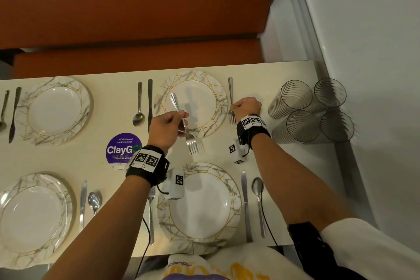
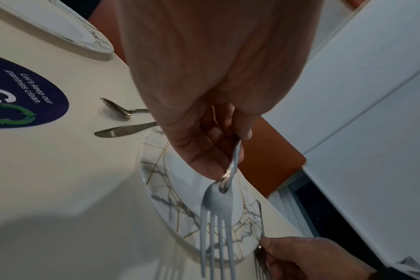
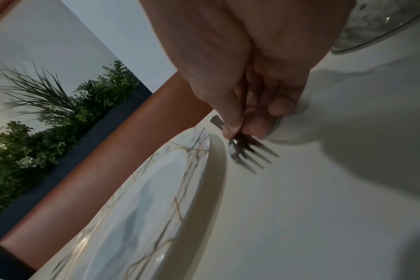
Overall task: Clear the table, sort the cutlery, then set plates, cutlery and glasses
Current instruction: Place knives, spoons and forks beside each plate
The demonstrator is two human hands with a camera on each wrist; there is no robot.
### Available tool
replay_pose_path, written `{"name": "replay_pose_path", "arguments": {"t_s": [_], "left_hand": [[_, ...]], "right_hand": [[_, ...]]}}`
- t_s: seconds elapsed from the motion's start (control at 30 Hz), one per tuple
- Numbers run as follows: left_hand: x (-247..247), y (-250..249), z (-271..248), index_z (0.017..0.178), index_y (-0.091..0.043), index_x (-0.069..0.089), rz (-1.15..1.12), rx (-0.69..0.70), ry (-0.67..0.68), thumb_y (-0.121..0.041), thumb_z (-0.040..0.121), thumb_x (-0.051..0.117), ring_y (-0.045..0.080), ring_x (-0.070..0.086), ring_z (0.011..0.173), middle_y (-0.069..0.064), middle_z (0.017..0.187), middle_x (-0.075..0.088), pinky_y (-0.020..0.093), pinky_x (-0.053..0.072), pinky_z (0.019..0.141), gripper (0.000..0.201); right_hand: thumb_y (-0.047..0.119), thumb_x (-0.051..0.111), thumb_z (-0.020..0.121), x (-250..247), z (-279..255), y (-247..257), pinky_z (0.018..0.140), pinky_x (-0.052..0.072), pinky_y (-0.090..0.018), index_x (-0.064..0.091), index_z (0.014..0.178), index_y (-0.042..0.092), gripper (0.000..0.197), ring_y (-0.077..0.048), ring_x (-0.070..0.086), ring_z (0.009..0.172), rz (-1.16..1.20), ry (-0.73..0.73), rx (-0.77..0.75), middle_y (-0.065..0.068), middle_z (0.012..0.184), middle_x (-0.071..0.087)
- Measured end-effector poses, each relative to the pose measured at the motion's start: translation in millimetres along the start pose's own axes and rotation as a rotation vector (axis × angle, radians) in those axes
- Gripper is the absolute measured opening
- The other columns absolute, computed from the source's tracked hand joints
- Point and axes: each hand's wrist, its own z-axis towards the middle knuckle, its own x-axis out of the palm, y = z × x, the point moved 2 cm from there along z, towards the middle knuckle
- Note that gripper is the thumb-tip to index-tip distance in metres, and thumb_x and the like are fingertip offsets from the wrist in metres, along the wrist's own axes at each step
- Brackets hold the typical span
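Note:
My left hand (image 1: 179, 121) (image 2: 228, 157) pinches a silver fork (image 1: 192, 141) (image 2: 217, 204) by its neck and holds it in the air. The tines point toward me over the near rim of the far right plate (image 1: 218, 85) (image 2: 170, 181). My right hand (image 1: 234, 110) (image 3: 247, 125) grips a second fork (image 1: 231, 91) (image 3: 251, 151) near its tines. That fork lies on the table just right of the same plate (image 3: 156, 189), handle pointing away from me. Several ribbed glasses (image 1: 295, 95) stand at the far right.
Three more marbled plates (image 1: 234, 191) have cutlery beside them. A spoon (image 1: 138, 118) (image 2: 117, 109) and a knife (image 1: 150, 98) (image 2: 122, 130) lie left of the far right plate. A purple sticker (image 1: 120, 145) is on the table. An orange bench (image 1: 136, 7) runs along the far edge.

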Motion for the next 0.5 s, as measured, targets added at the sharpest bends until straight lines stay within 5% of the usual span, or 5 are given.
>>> {"name": "replay_pose_path", "arguments": {"t_s": [0.4, 0.5], "left_hand": [[-2, 6, 1, 0.106, -0.008, 0.078, -0.015, -0.005, 0.010, -0.025, 0.105, 0.060, 0.024, 0.071, 0.076, 0.013, 0.089, 0.073, 0.032, 0.061, 0.070, 0.025], [-4, 7, 2, 0.105, -0.008, 0.077, -0.016, -0.021, 0.023, -0.014, 0.104, 0.058, 0.026, 0.070, 0.081, 0.012, 0.095, 0.073, 0.036, 0.061, 0.075, 0.019]], "right_hand": [[0.015, 0.073, 0.089, -4, -6, -3, 0.085, 0.060, -0.033, 0.082, 0.088, 0.009, 0.011, -0.027, 0.070, 0.090, 0.018, -0.033, -0.037, -0.010, 0.087, 0.077], [0.022, 0.071, 0.090, -8, -17, -4, 0.075, 0.060, -0.029, 0.080, 0.091, 0.007, 0.017, -0.022, 0.070, 0.078, 0.092, -0.137, -0.068, -0.006, 0.083, 0.076]]}}
